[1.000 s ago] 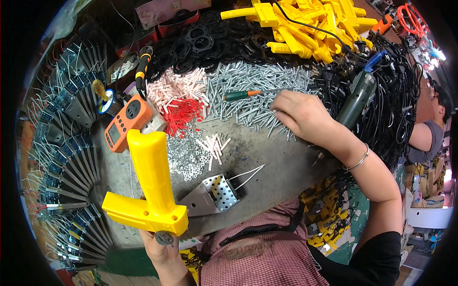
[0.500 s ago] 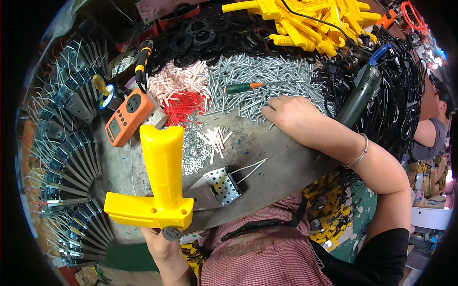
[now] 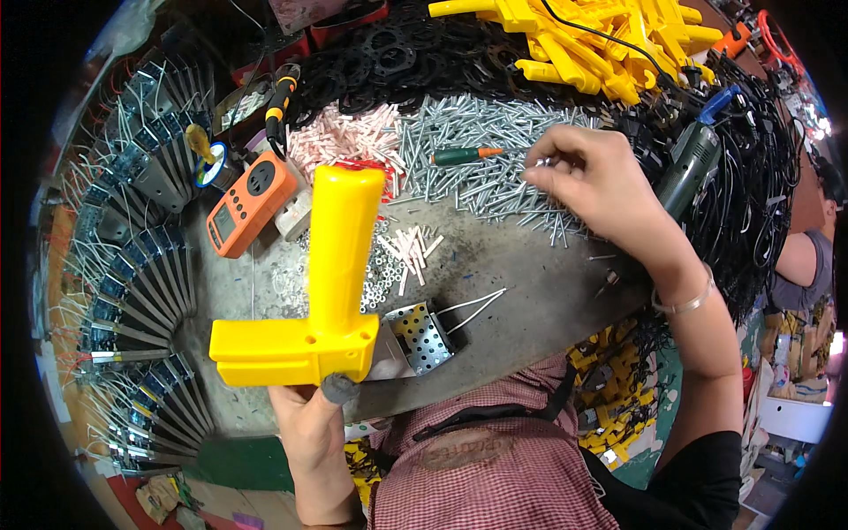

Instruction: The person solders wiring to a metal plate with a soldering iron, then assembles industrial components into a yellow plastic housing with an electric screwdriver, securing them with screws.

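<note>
Grey table (image 3: pixel 521 287), two hands (image 3: pixel 309 428), one holding one yellow housing (image 3: pixel 331 336)

Across the desk (image 3: pixel 521 287) middle go the screws (image 3: pixel 486 190), screwdriver (image 3: pixel 466 156) lying on top, tubes (image 3: pixel 349 137) right up against their left side! Behind them, a bank of rings (image 3: pixel 397 57), with a casing pile (image 3: pixel 609 53) behind right. Far right, the cords (image 3: pixel 751 177), the gun (image 3: pixel 693 163) along their left! Far left, plates (image 3: pixel 146 309) in rows, then the meter (image 3: pixel 252 203). Up front, nuts (image 3: pixel 382 274), then the box (image 3: pixel 424 337) nearer the front edge. Of the hands, the left hand (image 3: pixel 309 428) has a casing (image 3: pixel 340 265) left of the box, the right hand (image 3: pixel 609 181) is over the screws' right side
</note>
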Motion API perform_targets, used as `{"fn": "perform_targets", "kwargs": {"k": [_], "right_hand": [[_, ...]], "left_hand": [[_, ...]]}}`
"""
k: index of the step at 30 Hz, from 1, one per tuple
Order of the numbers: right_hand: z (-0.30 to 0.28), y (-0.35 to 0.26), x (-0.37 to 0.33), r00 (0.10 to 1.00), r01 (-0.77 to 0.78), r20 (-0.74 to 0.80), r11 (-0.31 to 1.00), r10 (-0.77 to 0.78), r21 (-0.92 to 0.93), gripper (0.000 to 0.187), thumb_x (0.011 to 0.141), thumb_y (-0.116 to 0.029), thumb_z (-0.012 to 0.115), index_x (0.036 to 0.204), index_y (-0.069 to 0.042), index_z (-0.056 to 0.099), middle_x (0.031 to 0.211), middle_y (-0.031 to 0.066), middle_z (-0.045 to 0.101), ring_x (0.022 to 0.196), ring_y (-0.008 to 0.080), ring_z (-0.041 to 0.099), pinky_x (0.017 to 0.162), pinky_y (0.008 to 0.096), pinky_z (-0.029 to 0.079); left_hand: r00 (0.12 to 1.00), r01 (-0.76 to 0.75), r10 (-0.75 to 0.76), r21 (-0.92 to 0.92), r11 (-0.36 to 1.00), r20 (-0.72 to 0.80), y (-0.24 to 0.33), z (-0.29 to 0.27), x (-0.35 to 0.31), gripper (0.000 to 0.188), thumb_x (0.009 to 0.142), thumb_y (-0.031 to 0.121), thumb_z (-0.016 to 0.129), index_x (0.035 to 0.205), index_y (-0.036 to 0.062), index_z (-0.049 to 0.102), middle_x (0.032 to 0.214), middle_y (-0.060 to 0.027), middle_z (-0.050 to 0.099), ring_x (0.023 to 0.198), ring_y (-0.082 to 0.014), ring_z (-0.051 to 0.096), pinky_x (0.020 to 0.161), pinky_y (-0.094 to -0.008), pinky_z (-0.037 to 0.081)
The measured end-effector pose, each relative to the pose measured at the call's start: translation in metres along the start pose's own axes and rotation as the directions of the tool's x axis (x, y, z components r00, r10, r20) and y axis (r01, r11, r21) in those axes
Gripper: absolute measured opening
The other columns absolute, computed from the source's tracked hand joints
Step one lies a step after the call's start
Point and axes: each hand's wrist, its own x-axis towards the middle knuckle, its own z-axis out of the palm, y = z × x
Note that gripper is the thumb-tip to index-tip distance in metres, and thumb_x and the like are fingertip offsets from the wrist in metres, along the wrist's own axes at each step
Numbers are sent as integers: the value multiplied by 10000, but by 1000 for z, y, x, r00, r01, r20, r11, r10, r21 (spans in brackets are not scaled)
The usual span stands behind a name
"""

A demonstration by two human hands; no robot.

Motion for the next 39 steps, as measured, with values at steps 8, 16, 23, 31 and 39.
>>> {"fn": "perform_targets", "kwargs": {"k": [8, 16, 23, 31, 39], "right_hand": [[28, -84, -26, 991, 113, -34, 682, -128, 723, 103, 819, -34, 722, 864, 27, 653, 743, 60, 644, 600, 71, 614, 518, 185, 463], [26, -81, -26, 994, 31, 50, 684, -99, 729, 138, 840, -57, 712, 911, 40, 644, 779, 57, 660, 619, 63, 610, 537, 189, 481], [33, -91, -25, 993, -106, 111, 608, 29, 787, 166, 840, -37, 707, 935, 75, 628, 794, 55, 654, 640, 49, 597, 547, 191, 494], [31, -93, -19, 966, -31, 225, 806, -128, 592, 165, 790, -3, 726, 924, 31, 637, 743, 66, 654, 587, 79, 608, 517, 204, 477], [49, -111, -17, 866, 485, -323, 796, -381, 363, 348, 758, 34, 747, 1044, -14, 555, 873, 73, 646, 719, 98, 643, 612, 199, 503]], "left_hand": [[987, 67, -43, -156, 985, 152, 8, 41, 15, 531, 767, 71, 773, 1220, -29, 516, 1118, -124, 640, 1013, -211, 637, 906, -337, 488], [978, 105, -56, -245, 964, 201, 0, 34, 11, 558, 755, 130, 802, 1216, -26, 527, 1141, -121, 638, 1037, -213, 632, 924, -340, 482], [790, -602, 541, 536, 592, 289, -8, 32, 10, 361, 829, 107, 722, 1145, 28, 567, 1080, -142, 654, 977, -268, 649, 884, -341, 491], [975, -134, 131, 4, 991, 180, -13, 31, 9, 713, 799, 198, 780, 1350, -34, 392, 1222, -126, 575, 1073, -203, 594, 943, -341, 457], [985, -171, 171, 113, 979, 11, -24, 26, 12, 810, 800, 62, 741, 1435, -28, 246, 1301, -146, 501, 1208, -237, 517, 1022, -380, 420]]}}
